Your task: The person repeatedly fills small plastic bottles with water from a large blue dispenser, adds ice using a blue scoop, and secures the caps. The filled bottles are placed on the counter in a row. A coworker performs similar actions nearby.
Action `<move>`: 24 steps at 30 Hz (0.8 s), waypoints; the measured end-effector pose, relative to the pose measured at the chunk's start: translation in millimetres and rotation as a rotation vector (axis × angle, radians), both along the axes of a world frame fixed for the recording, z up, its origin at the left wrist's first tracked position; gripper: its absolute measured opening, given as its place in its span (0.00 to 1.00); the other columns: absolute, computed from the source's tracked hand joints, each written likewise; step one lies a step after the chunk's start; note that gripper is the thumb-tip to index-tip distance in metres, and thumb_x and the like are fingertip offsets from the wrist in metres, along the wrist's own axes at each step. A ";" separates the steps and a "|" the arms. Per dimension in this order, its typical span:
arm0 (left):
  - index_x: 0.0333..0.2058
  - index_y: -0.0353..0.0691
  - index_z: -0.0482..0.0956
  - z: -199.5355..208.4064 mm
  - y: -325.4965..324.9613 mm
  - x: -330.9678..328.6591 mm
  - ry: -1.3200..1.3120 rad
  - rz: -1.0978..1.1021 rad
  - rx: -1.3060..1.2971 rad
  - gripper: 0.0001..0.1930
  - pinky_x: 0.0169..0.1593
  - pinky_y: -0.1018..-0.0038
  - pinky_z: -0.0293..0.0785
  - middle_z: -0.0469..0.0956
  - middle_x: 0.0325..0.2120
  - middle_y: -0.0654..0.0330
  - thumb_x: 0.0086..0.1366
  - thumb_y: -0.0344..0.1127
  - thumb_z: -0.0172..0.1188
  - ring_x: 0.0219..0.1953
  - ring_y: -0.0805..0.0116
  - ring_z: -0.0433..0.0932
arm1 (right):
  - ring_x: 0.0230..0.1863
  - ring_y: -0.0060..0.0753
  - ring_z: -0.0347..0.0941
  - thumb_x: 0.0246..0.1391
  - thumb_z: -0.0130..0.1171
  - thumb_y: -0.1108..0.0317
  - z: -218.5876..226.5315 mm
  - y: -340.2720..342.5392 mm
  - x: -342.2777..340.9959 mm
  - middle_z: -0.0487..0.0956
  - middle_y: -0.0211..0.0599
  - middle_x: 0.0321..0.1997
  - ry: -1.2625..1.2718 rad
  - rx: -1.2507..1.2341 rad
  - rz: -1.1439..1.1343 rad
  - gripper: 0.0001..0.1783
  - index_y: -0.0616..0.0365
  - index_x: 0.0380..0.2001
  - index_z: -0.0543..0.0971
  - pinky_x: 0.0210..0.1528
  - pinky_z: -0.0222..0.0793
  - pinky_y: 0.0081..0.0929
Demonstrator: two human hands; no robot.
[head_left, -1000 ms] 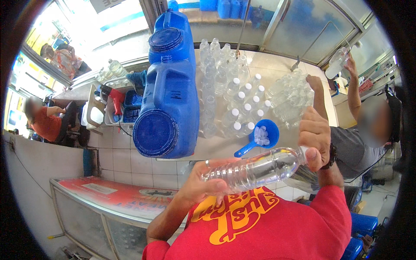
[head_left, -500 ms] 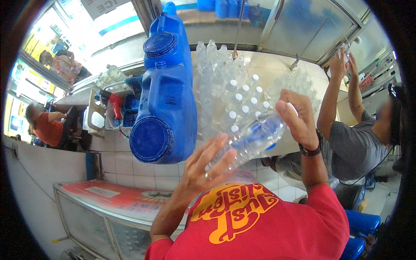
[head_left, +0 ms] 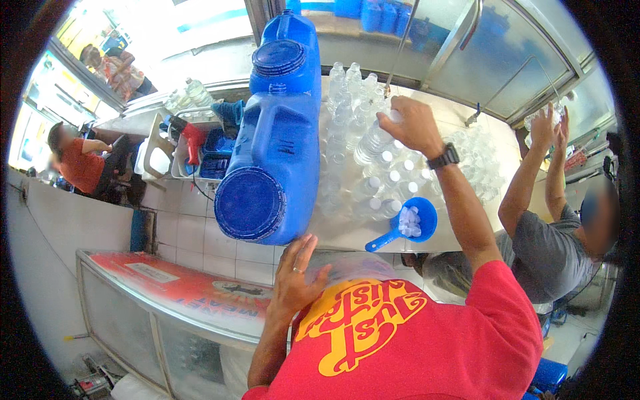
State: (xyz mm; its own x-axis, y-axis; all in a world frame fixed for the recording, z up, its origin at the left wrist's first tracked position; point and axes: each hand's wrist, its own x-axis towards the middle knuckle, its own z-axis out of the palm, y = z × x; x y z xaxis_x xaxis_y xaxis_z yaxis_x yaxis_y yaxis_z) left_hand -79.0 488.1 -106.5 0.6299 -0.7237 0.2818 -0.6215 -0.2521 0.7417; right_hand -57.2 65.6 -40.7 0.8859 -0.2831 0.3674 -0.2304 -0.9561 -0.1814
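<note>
My right hand [head_left: 417, 128] is closed round the top of a clear plastic bottle [head_left: 372, 145], which stands among the other bottles on the table. Nothing is in my left hand [head_left: 297, 280]; its fingers are stretched out near the table's front edge, just below a big blue water jug [head_left: 283, 143]. White-capped bottles [head_left: 393, 177] stand in front of the held one, with clear bottles [head_left: 339, 100] behind and left of them. Near the front edge, a blue dipper [head_left: 431, 212] holds several white caps [head_left: 409, 222].
A co-worker [head_left: 559, 233] at the right lifts both hands round a clear bottle by the glass. More clear bottles [head_left: 467, 157] crowd the table's right part. Left of the jug are a basket and a red heat gun [head_left: 193, 141]. A glass-sided display case [head_left: 173, 287] stands at the lower left.
My right hand has carried the bottle away from my body to the bottles on the table. My left hand has let go of it and drawn back, uncovering the blue dipper.
</note>
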 end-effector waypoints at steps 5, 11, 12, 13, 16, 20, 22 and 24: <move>0.64 0.37 0.74 1.1 -3.2 0.3 -0.044 -0.009 -0.066 0.32 0.65 0.53 0.73 0.78 0.59 0.46 0.61 0.32 0.73 0.61 0.42 0.76 | 0.41 0.54 0.81 0.56 0.69 0.42 -90.9 -6.6 24.7 0.83 0.46 0.37 0.218 -0.038 -0.008 0.28 0.59 0.41 0.80 0.44 0.72 0.49; 0.62 0.37 0.76 7.1 -14.4 0.4 0.026 -0.066 -0.034 0.30 0.64 0.54 0.74 0.80 0.56 0.48 0.61 0.29 0.72 0.59 0.46 0.78 | 0.48 0.50 0.81 0.54 0.73 0.48 -148.4 12.2 25.5 0.83 0.41 0.46 0.389 -0.053 -0.046 0.28 0.55 0.48 0.77 0.51 0.67 0.55; 0.61 0.37 0.77 8.1 -15.3 0.1 0.042 -0.073 -0.026 0.29 0.64 0.55 0.75 0.80 0.56 0.48 0.61 0.29 0.72 0.59 0.46 0.78 | 0.48 0.49 0.81 0.54 0.73 0.49 -148.6 14.8 24.1 0.83 0.41 0.46 0.391 -0.067 -0.051 0.28 0.54 0.49 0.77 0.52 0.67 0.55; 0.61 0.37 0.77 9.1 -16.1 0.1 0.047 -0.075 -0.027 0.29 0.63 0.55 0.75 0.80 0.56 0.48 0.61 0.29 0.72 0.59 0.46 0.78 | 0.49 0.49 0.81 0.55 0.74 0.50 -146.5 17.1 21.7 0.83 0.40 0.47 0.395 -0.077 -0.065 0.27 0.54 0.50 0.77 0.52 0.66 0.55; 0.60 0.37 0.77 10.1 -19.4 3.1 0.063 -0.078 -0.025 0.28 0.62 0.56 0.75 0.80 0.55 0.47 0.61 0.28 0.72 0.58 0.45 0.79 | 0.52 0.47 0.80 0.56 0.72 0.51 -129.4 22.6 7.9 0.82 0.39 0.49 0.229 -0.063 -0.101 0.28 0.52 0.55 0.78 0.53 0.66 0.53; 0.60 0.36 0.77 8.7 -22.9 9.3 0.061 -0.087 -0.047 0.27 0.61 0.56 0.76 0.81 0.54 0.46 0.62 0.28 0.72 0.56 0.45 0.80 | 0.50 0.48 0.80 0.61 0.68 0.53 -99.0 31.3 -34.4 0.82 0.43 0.48 0.014 0.063 -0.141 0.23 0.53 0.53 0.78 0.49 0.70 0.51; 0.60 0.36 0.77 7.1 -24.8 12.4 0.076 -0.099 -0.061 0.27 0.61 0.56 0.76 0.81 0.53 0.46 0.62 0.28 0.72 0.55 0.45 0.81 | 0.43 0.51 0.81 0.61 0.67 0.52 -90.3 32.9 -65.8 0.83 0.45 0.42 0.010 0.228 -0.212 0.21 0.55 0.49 0.81 0.44 0.73 0.50; 0.60 0.37 0.78 5.7 -27.0 15.3 0.099 -0.118 -0.073 0.27 0.60 0.57 0.77 0.81 0.53 0.46 0.62 0.29 0.72 0.55 0.45 0.81 | 0.35 0.54 0.82 0.60 0.67 0.53 -94.7 29.7 -100.1 0.84 0.48 0.34 0.108 0.322 -0.300 0.18 0.58 0.40 0.84 0.38 0.75 0.50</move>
State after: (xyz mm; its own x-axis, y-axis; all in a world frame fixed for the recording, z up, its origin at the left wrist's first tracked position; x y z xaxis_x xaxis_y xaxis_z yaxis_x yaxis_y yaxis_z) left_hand -63.7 461.2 -100.8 0.5690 -0.7743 0.2770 -0.5664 -0.1247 0.8147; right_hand -157.3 95.3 -135.4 0.7756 -0.6179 0.1289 -0.5225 -0.7431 -0.4182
